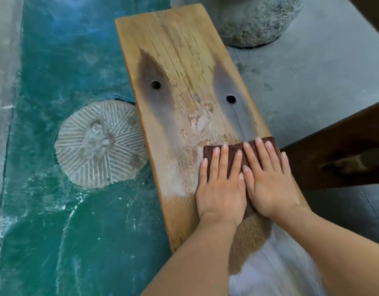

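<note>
Brown sandpaper [232,152], lower centre-right of the frame, flat on the near half of a wooden plank [184,60]. Pressed down by left hand [220,189] and right hand [271,184], side by side, fingers straight and spread, gripping nothing. Two round holes [155,84] mid-plank, above the fingertips. Left of the plank, a grooved millstone [99,144] set in teal floor [67,50]. Upper right, a rough stone [252,22]; at the right edge, a dark beam [333,150].

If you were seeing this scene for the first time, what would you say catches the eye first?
The left hand and right hand press a brown sandpaper sheet flat on the near part of a long wooden plank, which has two dark round holes near its middle. Left of the plank, a grooved round stone disc sits in the teal floor.
</note>
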`<state>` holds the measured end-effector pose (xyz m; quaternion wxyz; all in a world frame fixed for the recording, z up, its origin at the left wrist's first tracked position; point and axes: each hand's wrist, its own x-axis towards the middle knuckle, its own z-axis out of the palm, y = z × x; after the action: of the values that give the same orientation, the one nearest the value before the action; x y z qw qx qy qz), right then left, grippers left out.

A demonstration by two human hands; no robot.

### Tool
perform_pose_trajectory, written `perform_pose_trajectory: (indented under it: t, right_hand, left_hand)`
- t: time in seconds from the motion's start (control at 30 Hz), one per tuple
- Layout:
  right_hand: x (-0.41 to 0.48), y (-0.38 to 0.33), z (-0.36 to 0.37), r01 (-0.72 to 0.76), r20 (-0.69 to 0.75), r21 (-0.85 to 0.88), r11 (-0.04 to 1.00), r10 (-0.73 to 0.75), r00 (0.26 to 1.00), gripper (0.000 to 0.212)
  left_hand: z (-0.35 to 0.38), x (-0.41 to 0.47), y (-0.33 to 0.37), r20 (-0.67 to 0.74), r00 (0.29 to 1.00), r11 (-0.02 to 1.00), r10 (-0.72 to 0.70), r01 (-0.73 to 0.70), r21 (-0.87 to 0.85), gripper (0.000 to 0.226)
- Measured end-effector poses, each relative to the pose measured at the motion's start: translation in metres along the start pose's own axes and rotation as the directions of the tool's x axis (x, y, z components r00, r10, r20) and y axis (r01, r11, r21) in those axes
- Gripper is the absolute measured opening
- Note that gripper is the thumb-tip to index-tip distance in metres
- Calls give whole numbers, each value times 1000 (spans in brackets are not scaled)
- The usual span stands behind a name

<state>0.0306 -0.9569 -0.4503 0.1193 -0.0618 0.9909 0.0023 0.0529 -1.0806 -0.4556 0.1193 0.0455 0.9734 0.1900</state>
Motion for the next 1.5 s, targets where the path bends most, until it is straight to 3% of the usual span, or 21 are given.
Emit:
perform_pose_trajectory:
  t: [0.5, 0.73, 1.03, 1.5]
  right_hand:
    - [170, -27, -29, 49, -92, 53, 997, -44, 995, 54]
    - [213, -33, -36, 44, -93, 71, 997, -37, 995, 57]
    - [194, -43, -34, 48, -68, 45, 998, -45, 997, 58]
    - [49, -114, -10, 125, 6, 50, 991, -125, 992, 57]
  left_hand:
    - [-52, 154, -52, -78, 996, 999, -34, 36, 23, 53]
    - [-69, 194, -66, -39, 999, 999, -33, 34, 17, 53]
    - [-66, 164, -68, -30, 997, 997, -73, 74, 33, 54]
    - [-54, -4, -97, 36, 984, 984, -173, 172, 49, 55]
